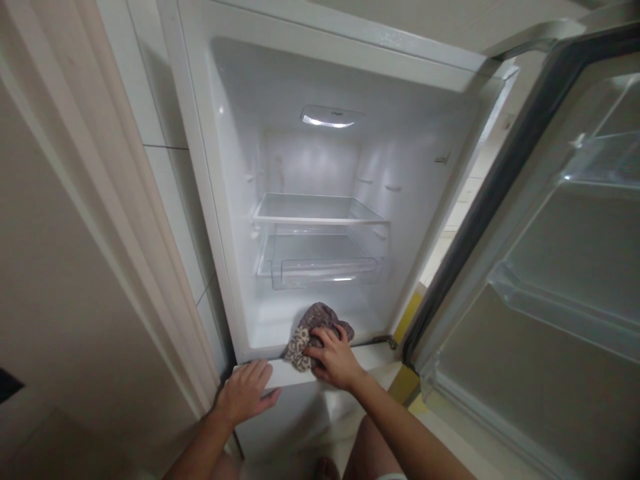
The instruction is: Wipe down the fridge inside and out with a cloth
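Note:
My right hand (335,357) is closed on a crumpled, patterned brown-and-cream cloth (320,317). It presses the cloth against the front edge of the fridge floor, where part of it hangs over the top of the lower door (295,413). To the left, my left hand (245,392) rests on that door's top edge, fingers lying over it and thumb apart. Both hands are at the open refrigerator compartment (280,313). Inside it, a glass shelf (320,208) sits above a second one with a clear plastic front (325,273).
The fridge door (560,267) stands wide open on the right, with clear door racks (575,307) and a dark seal. A lamp (327,119) shines under the ceiling of the compartment. Close on the left are a tiled wall (173,193) and a pale door frame (115,167).

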`<action>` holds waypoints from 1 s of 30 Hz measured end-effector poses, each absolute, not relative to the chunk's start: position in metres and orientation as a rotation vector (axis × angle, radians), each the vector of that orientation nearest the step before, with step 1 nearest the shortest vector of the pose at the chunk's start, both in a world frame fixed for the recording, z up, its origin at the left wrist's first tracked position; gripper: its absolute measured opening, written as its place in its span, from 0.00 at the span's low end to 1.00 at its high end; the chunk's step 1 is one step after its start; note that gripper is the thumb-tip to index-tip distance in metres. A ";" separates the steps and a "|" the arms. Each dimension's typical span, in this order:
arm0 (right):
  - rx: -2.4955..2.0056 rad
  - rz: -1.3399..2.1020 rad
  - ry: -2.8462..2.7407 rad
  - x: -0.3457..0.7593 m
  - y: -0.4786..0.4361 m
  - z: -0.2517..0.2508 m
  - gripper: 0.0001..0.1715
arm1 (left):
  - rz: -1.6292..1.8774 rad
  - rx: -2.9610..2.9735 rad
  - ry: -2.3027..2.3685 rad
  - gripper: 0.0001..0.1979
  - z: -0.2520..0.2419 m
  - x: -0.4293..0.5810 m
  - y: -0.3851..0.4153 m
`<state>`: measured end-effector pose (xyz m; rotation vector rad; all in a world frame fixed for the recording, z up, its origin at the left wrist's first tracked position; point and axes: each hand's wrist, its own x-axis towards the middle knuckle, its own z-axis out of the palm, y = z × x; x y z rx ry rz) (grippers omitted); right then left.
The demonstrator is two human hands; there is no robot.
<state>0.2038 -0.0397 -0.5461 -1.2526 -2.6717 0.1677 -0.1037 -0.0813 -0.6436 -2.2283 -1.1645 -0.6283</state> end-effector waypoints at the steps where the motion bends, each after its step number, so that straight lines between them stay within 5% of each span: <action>1: -1.304 0.154 -2.646 0.220 -0.041 -0.549 0.25 | -0.635 -2.225 -1.159 0.18 -0.644 -0.104 -0.081; 8: -1.693 -0.040 -2.407 0.289 -0.050 -0.570 0.22 | -0.689 -2.191 -1.129 0.18 -0.644 -0.101 -0.080; 21: -0.961 0.208 -2.789 0.123 -0.012 -0.540 0.24 | -0.583 -2.289 -1.219 0.21 -0.638 -0.100 -0.081; 30: -1.036 0.226 -2.738 0.193 -0.003 -0.540 0.32 | -0.567 -2.277 -1.245 0.21 -0.635 -0.102 -0.083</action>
